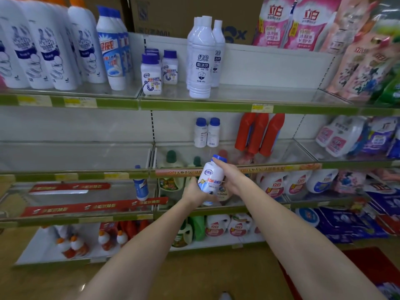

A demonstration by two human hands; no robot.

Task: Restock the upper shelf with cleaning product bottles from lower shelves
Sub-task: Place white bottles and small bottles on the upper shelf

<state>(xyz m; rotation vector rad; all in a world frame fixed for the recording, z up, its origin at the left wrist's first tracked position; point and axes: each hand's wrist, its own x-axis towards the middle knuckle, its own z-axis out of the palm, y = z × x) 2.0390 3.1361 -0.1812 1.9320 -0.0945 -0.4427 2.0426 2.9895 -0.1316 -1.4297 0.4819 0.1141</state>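
A white bottle with a blue cap is held tilted in front of the second shelf's edge. My left hand cups its base from below and my right hand wraps its upper side near the cap. On the upper shelf stand matching small blue-capped bottles, with tall white bottles just to their right. Two more small blue-capped bottles stand at the back of the second shelf.
Large white bottles fill the upper shelf's left end; pink refill bags fill its right end. Red bottles stand on the second shelf. Detergent jugs sit lower down. One blue-white bottle stands alone at left.
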